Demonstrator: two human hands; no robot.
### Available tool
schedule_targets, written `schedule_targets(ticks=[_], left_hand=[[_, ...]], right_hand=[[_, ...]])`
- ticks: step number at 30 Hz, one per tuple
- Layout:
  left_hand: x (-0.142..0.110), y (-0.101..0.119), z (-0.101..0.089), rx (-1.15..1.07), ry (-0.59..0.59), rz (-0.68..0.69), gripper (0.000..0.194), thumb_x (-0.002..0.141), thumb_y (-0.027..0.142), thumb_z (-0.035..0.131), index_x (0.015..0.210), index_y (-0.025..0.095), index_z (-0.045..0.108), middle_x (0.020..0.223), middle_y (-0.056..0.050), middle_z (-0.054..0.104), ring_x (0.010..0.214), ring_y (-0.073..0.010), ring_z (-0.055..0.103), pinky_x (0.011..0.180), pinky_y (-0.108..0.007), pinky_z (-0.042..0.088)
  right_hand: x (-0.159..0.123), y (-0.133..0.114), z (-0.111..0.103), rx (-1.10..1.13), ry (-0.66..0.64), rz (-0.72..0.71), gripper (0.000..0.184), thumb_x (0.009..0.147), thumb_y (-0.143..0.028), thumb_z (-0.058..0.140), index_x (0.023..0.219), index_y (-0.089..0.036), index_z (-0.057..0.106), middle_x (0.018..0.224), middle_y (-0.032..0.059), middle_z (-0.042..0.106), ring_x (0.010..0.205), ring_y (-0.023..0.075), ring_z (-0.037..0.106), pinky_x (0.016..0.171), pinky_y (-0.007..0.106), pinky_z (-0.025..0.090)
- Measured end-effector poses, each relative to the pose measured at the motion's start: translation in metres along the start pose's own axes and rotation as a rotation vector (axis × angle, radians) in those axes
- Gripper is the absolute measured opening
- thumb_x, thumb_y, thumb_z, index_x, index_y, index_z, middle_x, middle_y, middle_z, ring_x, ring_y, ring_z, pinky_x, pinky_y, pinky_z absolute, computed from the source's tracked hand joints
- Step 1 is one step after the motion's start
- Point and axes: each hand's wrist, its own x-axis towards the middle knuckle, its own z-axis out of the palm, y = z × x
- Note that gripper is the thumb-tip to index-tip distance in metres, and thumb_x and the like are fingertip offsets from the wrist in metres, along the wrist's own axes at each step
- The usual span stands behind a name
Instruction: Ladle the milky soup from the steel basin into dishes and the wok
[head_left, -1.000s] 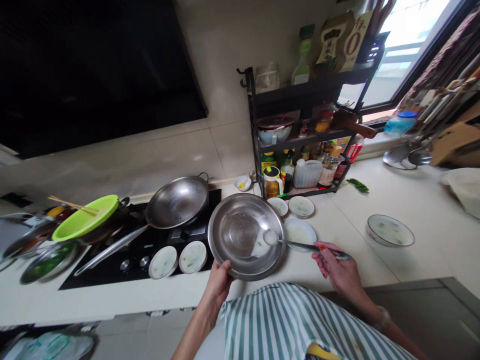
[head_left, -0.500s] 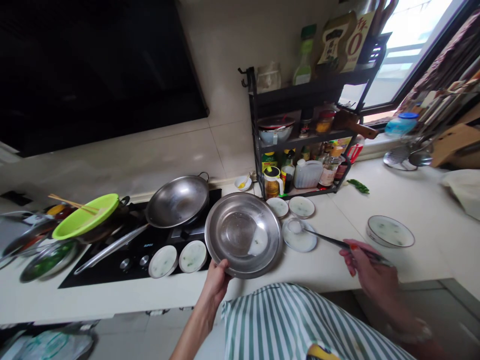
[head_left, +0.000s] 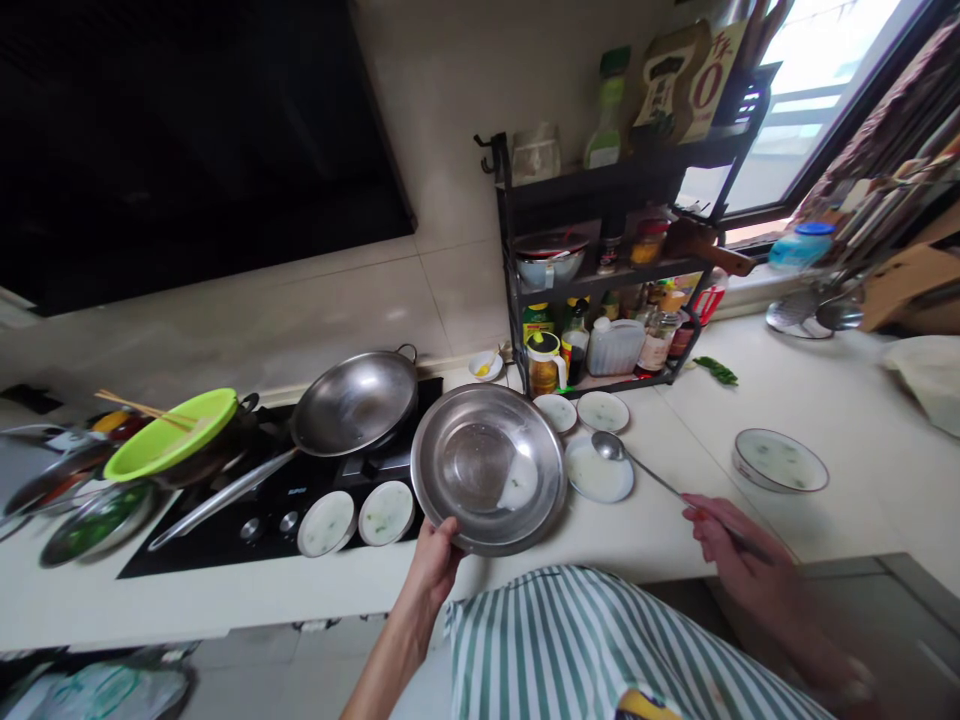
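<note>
My left hand (head_left: 438,556) grips the near rim of a round steel basin (head_left: 457,490), which tilts toward the right. A small pool of whitish liquid with green bits (head_left: 519,482) lies in its lower right part. In my right hand (head_left: 739,550) is the long handle of a metal ladle (head_left: 609,446). Its bowl hangs over the far side of a small white dish (head_left: 600,474) that holds pale liquid. Just behind stand two small bowls of the same liquid, one left (head_left: 556,413) and one right (head_left: 603,411).
Two more filled bowls (head_left: 327,524) (head_left: 385,513) sit at the cooktop's front edge, beside a wok (head_left: 356,405). A larger filled bowl (head_left: 780,461) stands at right. Behind is a black spice rack (head_left: 600,275). A green basin (head_left: 176,435) with chopsticks is at left.
The ladle's bowl has moved slightly right and up and has turned, now looking dark instead of showing white liquid. My left hand and the basin have hardly moved.
</note>
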Motion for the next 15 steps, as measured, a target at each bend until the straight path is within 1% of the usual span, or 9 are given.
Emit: schedule_targets(ticks=[2, 3, 4, 6, 8, 10, 12, 13, 15], left_hand=[[0.0, 0.0, 0.0, -0.004, -0.009, 0.005, 0.029, 0.051, 0.013, 0.057, 0.077, 0.019, 0.048, 0.057, 0.005, 0.055, 0.051, -0.0096, 0.049, 0.05, -0.021, 0.034], [-0.001, 0.0, 0.0, -0.005, -0.01, 0.005, 0.029, 0.051, 0.013, 0.057, 0.078, 0.019, 0.048, 0.057, 0.005, 0.055, 0.051, -0.01, 0.049, 0.05, -0.021, 0.034], [-0.001, -0.001, 0.0, -0.004, -0.011, 0.001, 0.029, 0.051, 0.013, 0.057, 0.078, 0.019, 0.048, 0.057, 0.005, 0.055, 0.052, -0.0103, 0.05, 0.05, -0.021, 0.034], [-0.001, -0.001, 0.0, 0.001, -0.017, -0.005, 0.03, 0.051, 0.013, 0.057, 0.079, 0.019, 0.049, 0.059, 0.004, 0.056, 0.052, -0.0109, 0.05, 0.05, -0.022, 0.034], [-0.002, -0.002, 0.0, 0.007, -0.026, -0.006, 0.03, 0.051, 0.013, 0.057, 0.079, 0.019, 0.049, 0.059, 0.004, 0.056, 0.051, -0.0105, 0.05, 0.05, -0.022, 0.035], [-0.002, -0.004, -0.001, 0.006, -0.035, 0.004, 0.03, 0.052, 0.013, 0.057, 0.081, 0.019, 0.05, 0.059, 0.005, 0.056, 0.05, -0.0096, 0.048, 0.05, -0.022, 0.034], [-0.001, -0.005, -0.002, 0.002, -0.037, 0.013, 0.032, 0.053, 0.013, 0.058, 0.083, 0.019, 0.051, 0.06, 0.005, 0.056, 0.049, -0.0092, 0.048, 0.05, -0.022, 0.034], [-0.001, -0.006, -0.002, 0.001, -0.036, 0.016, 0.032, 0.053, 0.013, 0.058, 0.084, 0.019, 0.051, 0.06, 0.005, 0.056, 0.05, -0.0093, 0.049, 0.05, -0.022, 0.035], [-0.001, -0.006, -0.002, 0.002, -0.036, 0.018, 0.032, 0.053, 0.013, 0.058, 0.084, 0.019, 0.051, 0.06, 0.004, 0.057, 0.05, -0.0099, 0.05, 0.051, -0.022, 0.036]], right_hand=[[0.001, -0.004, 0.007, 0.083, 0.082, 0.095, 0.025, 0.085, -0.04, 0.054, 0.1, -0.023, 0.066, 0.073, 0.0043, 0.066, 0.051, 0.0138, 0.054, 0.047, 0.027, 0.047], [0.002, -0.004, 0.012, 0.13, 0.086, 0.124, 0.026, 0.085, -0.041, 0.053, 0.1, -0.022, 0.065, 0.071, 0.0038, 0.065, 0.048, 0.013, 0.052, 0.046, 0.028, 0.047], [0.003, -0.005, 0.018, 0.173, 0.062, 0.14, 0.028, 0.085, -0.042, 0.054, 0.1, -0.021, 0.065, 0.069, 0.0036, 0.065, 0.046, 0.0125, 0.051, 0.044, 0.028, 0.046], [0.003, -0.005, 0.032, 0.226, -0.047, 0.138, 0.031, 0.085, -0.044, 0.054, 0.101, -0.02, 0.065, 0.07, 0.0042, 0.065, 0.046, 0.0124, 0.051, 0.043, 0.027, 0.045], [0.003, -0.008, 0.047, 0.241, -0.161, 0.101, 0.032, 0.084, -0.044, 0.055, 0.1, -0.02, 0.068, 0.072, 0.0049, 0.066, 0.046, 0.0122, 0.051, 0.042, 0.026, 0.045], [0.003, -0.011, 0.06, 0.24, -0.246, 0.037, 0.03, 0.082, -0.044, 0.056, 0.097, -0.022, 0.07, 0.075, 0.0058, 0.067, 0.05, 0.0128, 0.054, 0.043, 0.026, 0.045], [0.002, -0.014, 0.07, 0.237, -0.3, -0.011, 0.029, 0.079, -0.046, 0.059, 0.092, -0.023, 0.072, 0.079, 0.0068, 0.068, 0.056, 0.014, 0.057, 0.046, 0.026, 0.047], [0.002, -0.014, 0.073, 0.24, -0.316, -0.008, 0.03, 0.078, -0.047, 0.06, 0.091, -0.023, 0.073, 0.079, 0.007, 0.068, 0.057, 0.0143, 0.057, 0.046, 0.026, 0.047], [0.001, -0.012, 0.079, 0.264, -0.319, 0.068, 0.035, 0.077, -0.051, 0.059, 0.092, -0.022, 0.072, 0.073, 0.0063, 0.067, 0.052, 0.013, 0.055, 0.044, 0.025, 0.046]])
